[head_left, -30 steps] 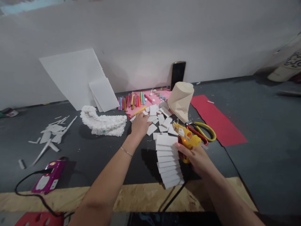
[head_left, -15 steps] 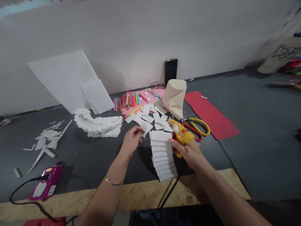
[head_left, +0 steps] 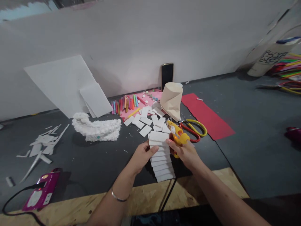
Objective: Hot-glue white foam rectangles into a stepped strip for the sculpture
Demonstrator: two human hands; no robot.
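Observation:
A strip of overlapping white rectangular pieces (head_left: 162,160) hangs between my two hands, reaching down to the table's front edge. My left hand (head_left: 143,155) pinches its left edge, thumb on top and fingers underneath. In my right hand (head_left: 184,152) is a yellow hot glue gun (head_left: 178,133), its orange light glowing. The right thumb also presses on the strip's upper right edge. Just beyond lie several loose white pieces (head_left: 145,131). Red-and-yellow-handled scissors (head_left: 198,128) lie to the right, partly behind the glue gun.
A beige cone-like form (head_left: 172,97) stands before a phone (head_left: 167,75) leaning on the wall. Crayons (head_left: 125,103) rest on pink paper. At left are a fluffy white piece (head_left: 101,127), scraps (head_left: 43,142) and a purple power strip (head_left: 41,191). Red paper (head_left: 209,117) lies right.
My left hand has left the loose white piece on the table and moved right and down to grip the strip. The right hand still holds the glue gun. The view shifted slightly.

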